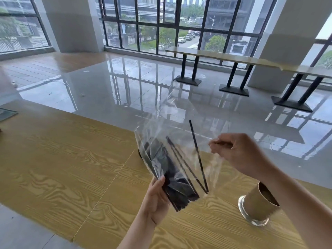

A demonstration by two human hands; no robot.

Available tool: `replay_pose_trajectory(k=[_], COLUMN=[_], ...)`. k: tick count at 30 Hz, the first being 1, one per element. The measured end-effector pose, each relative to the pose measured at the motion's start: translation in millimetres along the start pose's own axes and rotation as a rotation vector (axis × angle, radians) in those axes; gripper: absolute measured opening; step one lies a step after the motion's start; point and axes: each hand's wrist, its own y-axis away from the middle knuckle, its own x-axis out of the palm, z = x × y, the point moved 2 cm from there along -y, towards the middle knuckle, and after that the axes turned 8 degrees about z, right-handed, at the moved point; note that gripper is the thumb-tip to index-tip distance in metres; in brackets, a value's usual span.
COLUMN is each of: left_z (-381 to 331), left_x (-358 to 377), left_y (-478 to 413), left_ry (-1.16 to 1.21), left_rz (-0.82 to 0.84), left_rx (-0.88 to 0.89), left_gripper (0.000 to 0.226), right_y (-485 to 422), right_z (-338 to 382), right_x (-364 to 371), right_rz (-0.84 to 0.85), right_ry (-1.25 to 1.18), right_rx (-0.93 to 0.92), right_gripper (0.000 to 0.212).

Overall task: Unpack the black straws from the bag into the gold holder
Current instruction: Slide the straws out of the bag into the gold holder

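Observation:
A clear plastic bag (161, 139) is held above the wooden table, its mouth pointing up and away. Inside it a thick bundle of black straws (172, 178) lies along the left side, and a few loose straws (196, 153) lean toward the right. My left hand (155, 198) grips the bag's lower end around the bundle. My right hand (239, 155) pinches the bag's right edge with closed fingers. The gold holder (258, 206), a cylinder on a clear glass base, stands on the table at the lower right, partly behind my right forearm.
The wood-grain table (62, 159) runs left and forward, with a seam down its middle. A dark round object (139, 154) peeks out behind the bag. Beyond the table's far edge is a glossy tiled floor, long benches (233, 58) and large windows.

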Motion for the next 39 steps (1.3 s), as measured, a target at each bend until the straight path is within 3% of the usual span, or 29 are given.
replay_pose_trajectory(k=[9,14,19,31,35,39], left_z=[7.8,13.3,13.5,5.9,-2.9,-8.8], left_x=[18.0,31.6,32.9,37.8,37.7,39.0], left_y=[-22.5,-30.2,-32.2,-38.7,-38.9,-40.7], left_ry=[0.135,0.067,0.151,0.220,0.281,0.292], left_rz=[0.050,0.109,0.197,0.192,0.191,0.167], left_rx=[-0.045,-0.021,-0.008,0.045,0.107,0.121], left_gripper=[0.076,0.058,0.058,0.054,0.030,0.014], right_y=[1.7,-4.4,-5.7,6.1,22.6,55.5], right_z=[9.0,10.9,7.4,9.0,-12.7,-52.1], right_x=[-28.5,-49.5,-55.3,-54.1,-63.5,-12.1], right_rz=[0.021,-0.029,0.017,0.013,-0.104,-0.053], right_ry=[0.059,0.117,0.098,0.051,-0.200,-0.597], right_rx=[0.002,-0.037,0.016,0.009,0.052,0.156], right_gripper=[0.019,0.019,0.028,0.017,0.055,0.060])
